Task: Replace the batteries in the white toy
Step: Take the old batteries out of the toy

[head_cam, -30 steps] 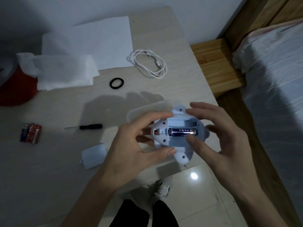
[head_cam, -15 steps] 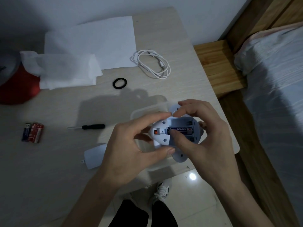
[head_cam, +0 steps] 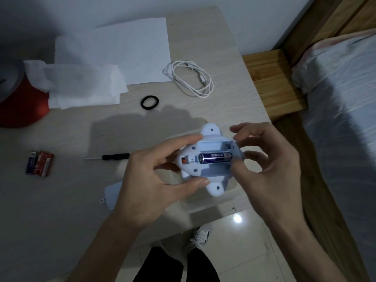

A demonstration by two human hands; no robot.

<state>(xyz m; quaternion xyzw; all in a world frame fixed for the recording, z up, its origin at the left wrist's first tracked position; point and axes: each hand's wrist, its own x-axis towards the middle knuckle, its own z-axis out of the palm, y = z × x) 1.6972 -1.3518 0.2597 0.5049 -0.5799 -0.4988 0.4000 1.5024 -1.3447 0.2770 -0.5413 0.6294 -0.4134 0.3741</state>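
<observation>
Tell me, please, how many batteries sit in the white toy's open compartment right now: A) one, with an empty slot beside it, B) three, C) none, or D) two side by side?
A: a single purple battery lies in the white toy, which the left hand holds, and the slot on its far side shows bare plastic.

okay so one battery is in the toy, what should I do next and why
Probably fetch a second battery. The toy, held by the left hand, has one battery seated in the middle, with bare slots above and below it. The right hand holds no battery, and the cover lies on the table.
</observation>
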